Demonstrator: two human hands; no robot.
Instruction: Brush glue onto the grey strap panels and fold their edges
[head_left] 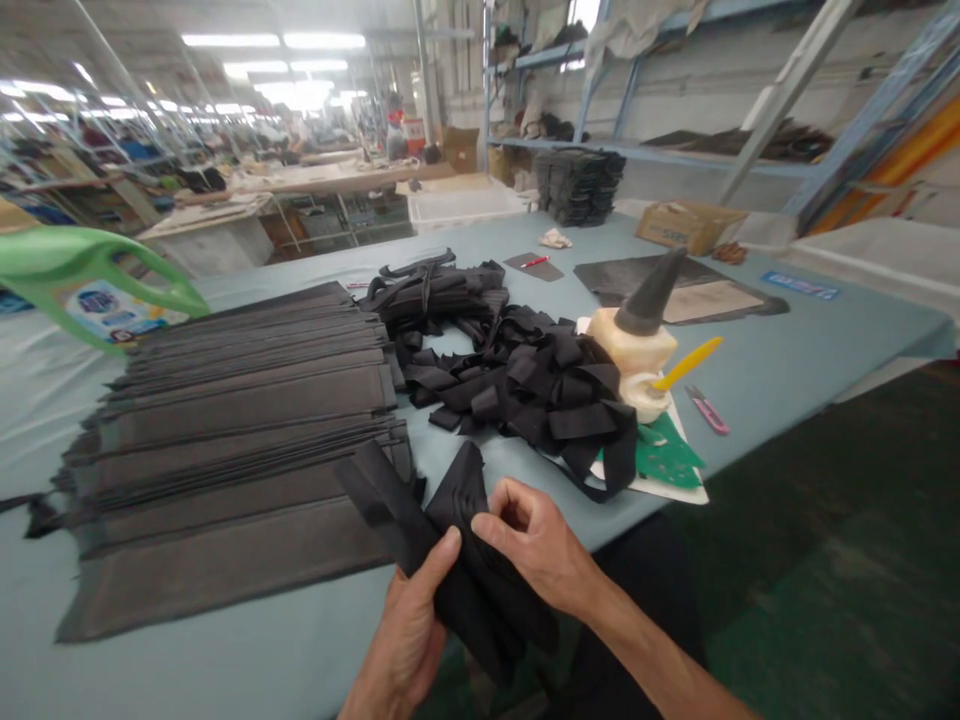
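Black strips, lower ends shadowed, fill the left hand; the right hand pinches them. The cropped green jug hides its contents.

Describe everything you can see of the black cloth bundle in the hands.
The black cloth bundle looks like smooth, woven strips in several layers. One flat flap slants up toward the left; beside it, folded layers rise to a narrow tip. The left hand grips it, thumb on top; the right hand pinches the layers' edge. It is held at the table's near edge.
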